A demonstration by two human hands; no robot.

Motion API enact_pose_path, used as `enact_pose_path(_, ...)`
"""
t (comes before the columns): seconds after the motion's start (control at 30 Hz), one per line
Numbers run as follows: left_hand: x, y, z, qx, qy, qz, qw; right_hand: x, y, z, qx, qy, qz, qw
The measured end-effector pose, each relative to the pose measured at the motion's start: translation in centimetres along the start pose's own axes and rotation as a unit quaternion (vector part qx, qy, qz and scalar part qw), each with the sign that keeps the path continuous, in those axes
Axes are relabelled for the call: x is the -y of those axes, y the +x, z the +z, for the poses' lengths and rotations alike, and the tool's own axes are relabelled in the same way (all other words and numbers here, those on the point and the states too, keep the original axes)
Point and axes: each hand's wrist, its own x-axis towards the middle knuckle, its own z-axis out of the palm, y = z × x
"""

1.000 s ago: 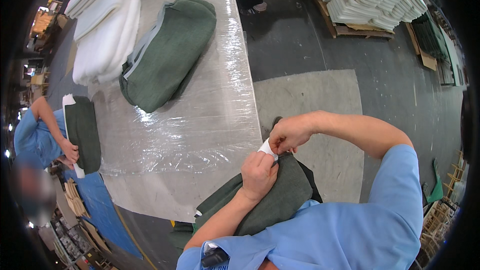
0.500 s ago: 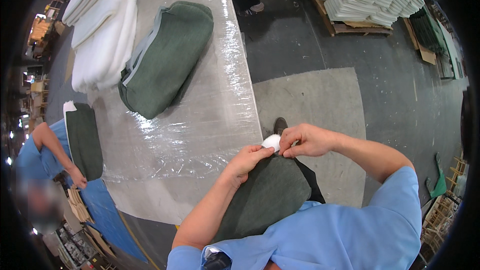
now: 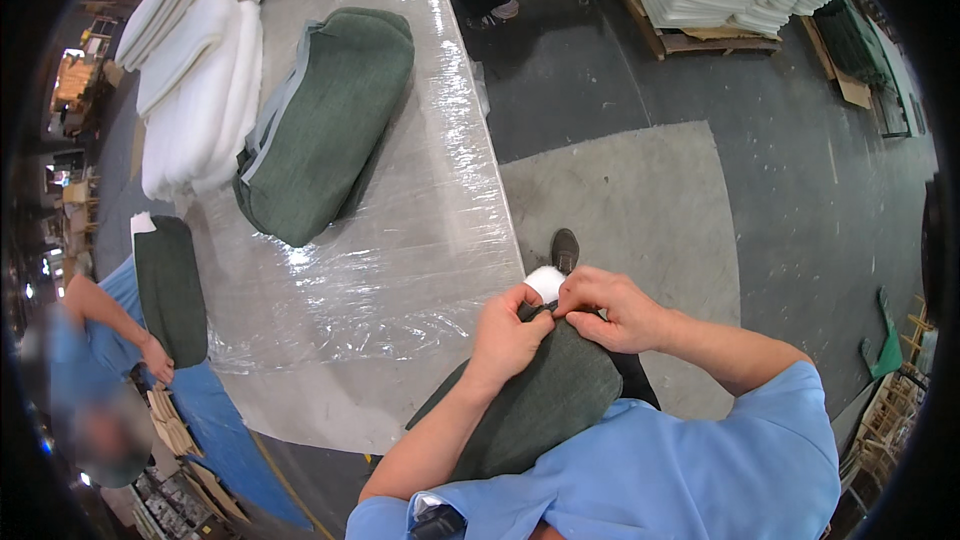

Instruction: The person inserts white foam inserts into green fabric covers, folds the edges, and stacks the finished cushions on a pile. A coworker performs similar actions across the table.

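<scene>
Two hands work at the far end of a green cushion. The cushion leans against the person's body, past the near corner of the tabletop, with its far end tipped up and away. Holding it this way seems to keep the open end close and easy to reach.

White stuffing pokes out of that end, just beyond the fingers. The left hand pinches the green cover at the edge, so its grip is closed on the cushion. The right hand pinches the same edge from the other side, and its grip is closed on the cushion too. Both hands meet at the top, almost touching. I think they pull the cover together over the stuffing. I cannot tell if there is a zip, because the fingers hide that spot.

So the cushion runs from the grip down and back toward the person's chest, and only its top end is held.

On the tabletop, far from the cushion, lies a bigger green cushion. White pads are stacked beside that one, at the far left of the tabletop. Left of the tabletop, another person in blue touches a dark green cushion. A shoe shows on the floor just past the stuffing.
</scene>
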Motion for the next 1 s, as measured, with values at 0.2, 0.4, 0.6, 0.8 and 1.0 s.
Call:
enact_pose_path(0.2, -0.6, -0.7, 1.4, -0.131, 0.232, 0.307, 0.914, 0.0, 0.9, 0.0, -0.026, 0.004, 0.068, 0.997)
enact_pose_path(0.4, 0.8, -0.5, 1.3, -0.149, 0.273, 0.403, 0.861, -1.0, 4.4, -2.2, 0.135, -0.025, 0.067, 0.988)
enact_pose_path(0.6, 0.7, -0.8, 1.7, -0.185, 0.272, 0.41, 0.851, -0.4, 8.1, -3.7, 0.304, -0.027, 0.104, 0.947)
enact_pose_path(0.8, 0.8, -1.3, 1.8, -0.198, 0.261, 0.373, 0.868, -0.9, 9.5, -3.8, 0.353, -0.121, -0.026, 0.927)
enact_pose_path(1.0, 0.6, -1.6, 2.1, -0.195, 0.253, 0.332, 0.888, -1.1, 8.9, -3.3, 0.333, -0.156, -0.06, 0.928)
